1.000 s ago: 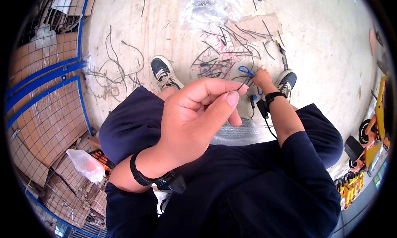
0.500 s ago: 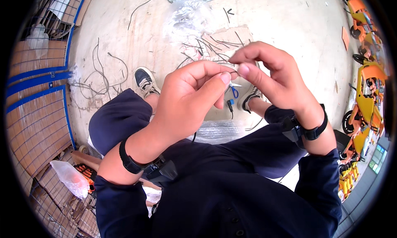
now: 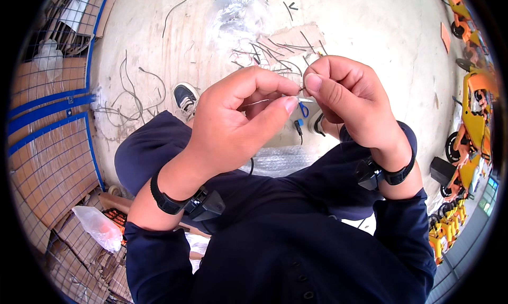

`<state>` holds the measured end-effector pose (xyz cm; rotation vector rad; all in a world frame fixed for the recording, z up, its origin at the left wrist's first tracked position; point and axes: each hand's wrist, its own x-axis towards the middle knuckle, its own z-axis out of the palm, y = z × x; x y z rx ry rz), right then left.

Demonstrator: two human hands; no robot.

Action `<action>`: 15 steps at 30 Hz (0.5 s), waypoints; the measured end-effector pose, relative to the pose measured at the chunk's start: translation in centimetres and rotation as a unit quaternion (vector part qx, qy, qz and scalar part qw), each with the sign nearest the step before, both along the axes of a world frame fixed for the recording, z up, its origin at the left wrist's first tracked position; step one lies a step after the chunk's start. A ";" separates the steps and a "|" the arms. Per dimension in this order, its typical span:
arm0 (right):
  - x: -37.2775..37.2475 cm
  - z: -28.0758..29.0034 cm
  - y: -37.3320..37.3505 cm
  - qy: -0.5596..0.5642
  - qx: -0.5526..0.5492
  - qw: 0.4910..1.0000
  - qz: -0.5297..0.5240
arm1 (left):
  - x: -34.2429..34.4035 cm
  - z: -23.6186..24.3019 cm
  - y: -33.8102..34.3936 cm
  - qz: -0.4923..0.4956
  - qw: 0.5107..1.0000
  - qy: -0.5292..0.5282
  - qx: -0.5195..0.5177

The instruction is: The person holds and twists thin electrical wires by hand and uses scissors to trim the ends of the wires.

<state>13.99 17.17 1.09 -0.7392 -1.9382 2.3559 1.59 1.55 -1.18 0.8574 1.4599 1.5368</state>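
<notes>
My left hand (image 3: pixel 235 127) and my right hand (image 3: pixel 346 100) are raised close to the camera, fingertips nearly touching. Between them they pinch a thin wire (image 3: pixel 296 95) with a pale end piece; each hand grips one part of it. A small blue piece (image 3: pixel 304 110) and a black connector (image 3: pixel 298 127) hang just below the fingers. Both wrists wear black bands. Below the hands, my knees in dark blue clothing frame a sheet of bubble wrap (image 3: pixel 283 161).
A pile of dark loose wires (image 3: pixel 275 53) lies on cardboard on the concrete floor ahead, with more wires (image 3: pixel 129 92) to the left. Blue wire cages with cardboard (image 3: pixel 50 140) stand on the left. Orange machines (image 3: pixel 473 113) line the right edge.
My right hand came up from the wire pile on the floor to meet my left hand, and both now pinch the thin wire close to the camera.
</notes>
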 end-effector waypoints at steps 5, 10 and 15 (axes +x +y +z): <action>0.1 0.0 0.0 -0.028 -0.063 0.997 0.026 | -0.2 0.0 -0.1 -0.006 1.000 0.008 -0.012; 0.2 0.1 0.8 -0.041 -0.242 0.968 0.054 | -0.6 -0.2 -0.2 -0.024 0.998 0.052 0.007; 0.0 0.1 0.9 -0.069 -0.303 0.948 0.069 | -0.2 0.8 -0.1 -0.012 1.000 -0.006 -0.008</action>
